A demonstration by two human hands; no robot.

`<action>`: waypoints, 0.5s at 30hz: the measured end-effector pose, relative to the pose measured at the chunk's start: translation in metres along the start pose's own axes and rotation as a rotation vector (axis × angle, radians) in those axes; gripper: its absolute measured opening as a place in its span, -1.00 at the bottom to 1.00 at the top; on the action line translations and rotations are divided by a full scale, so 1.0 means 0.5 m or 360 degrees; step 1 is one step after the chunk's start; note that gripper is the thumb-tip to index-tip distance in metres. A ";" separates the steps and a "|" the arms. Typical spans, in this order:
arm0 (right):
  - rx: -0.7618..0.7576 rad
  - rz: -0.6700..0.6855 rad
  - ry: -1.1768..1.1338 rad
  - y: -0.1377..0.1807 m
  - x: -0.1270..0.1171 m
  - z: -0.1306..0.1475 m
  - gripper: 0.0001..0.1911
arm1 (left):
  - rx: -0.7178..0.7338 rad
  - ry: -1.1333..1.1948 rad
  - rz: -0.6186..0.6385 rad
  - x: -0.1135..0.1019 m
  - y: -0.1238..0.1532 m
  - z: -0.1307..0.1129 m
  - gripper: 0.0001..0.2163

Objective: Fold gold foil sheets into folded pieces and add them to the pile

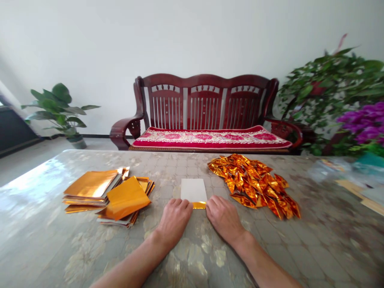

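A sheet of gold foil paper (193, 189) lies white side up on the table between my hands. Its near edge is turned over, showing a narrow gold strip. My left hand (176, 218) has its fingers closed on the left end of that folded edge. At the right end, my right hand (224, 218) grips the same fold with curled fingers. The fingertips and thumbs are mostly hidden behind the backs of the hands. To the left sit stacks of flat gold foil sheets (129, 198). On the right is a heap of folded gold foil pieces (252, 180).
The table (204, 248) has a patterned clear cover. Plastic bags (330, 170) and cardboard pieces (372, 205) lie at its right side. Beyond it stands a wooden bench (204, 100) with a red floral cushion. Potted plants (61, 108) flank the bench.
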State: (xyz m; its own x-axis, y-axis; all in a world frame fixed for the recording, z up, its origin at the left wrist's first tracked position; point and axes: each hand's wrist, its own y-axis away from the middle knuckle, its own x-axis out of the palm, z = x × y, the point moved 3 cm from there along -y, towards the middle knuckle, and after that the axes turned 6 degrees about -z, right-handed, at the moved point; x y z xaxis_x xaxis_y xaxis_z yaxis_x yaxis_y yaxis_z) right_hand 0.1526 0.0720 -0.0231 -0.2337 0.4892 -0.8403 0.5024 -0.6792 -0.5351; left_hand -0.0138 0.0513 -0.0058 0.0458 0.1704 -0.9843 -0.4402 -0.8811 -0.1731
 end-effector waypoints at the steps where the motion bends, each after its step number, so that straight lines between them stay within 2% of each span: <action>1: 0.0018 -0.0005 -0.0017 -0.002 0.003 -0.002 -0.83 | 0.0000 -0.0006 -0.0021 0.003 0.000 0.001 -0.88; 6: 0.0090 0.0020 -0.0145 -0.006 0.003 -0.011 -0.84 | 0.0023 -0.0035 -0.0043 0.009 -0.001 0.006 -0.93; 10: 0.0016 0.0054 -0.0290 -0.007 -0.011 -0.010 -0.95 | -0.0035 0.0015 -0.0067 0.006 -0.001 0.011 -0.88; 15: -0.0049 0.0069 -0.0213 -0.010 -0.011 -0.006 -0.87 | -0.0094 0.0049 -0.0045 0.006 -0.004 0.011 -0.89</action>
State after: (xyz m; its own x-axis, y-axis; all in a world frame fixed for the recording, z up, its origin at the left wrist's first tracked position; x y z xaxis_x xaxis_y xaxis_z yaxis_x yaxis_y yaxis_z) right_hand 0.1539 0.0747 -0.0155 -0.3191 0.3811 -0.8677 0.5390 -0.6801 -0.4969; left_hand -0.0177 0.0559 -0.0081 0.0853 0.1830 -0.9794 -0.3845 -0.9008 -0.2018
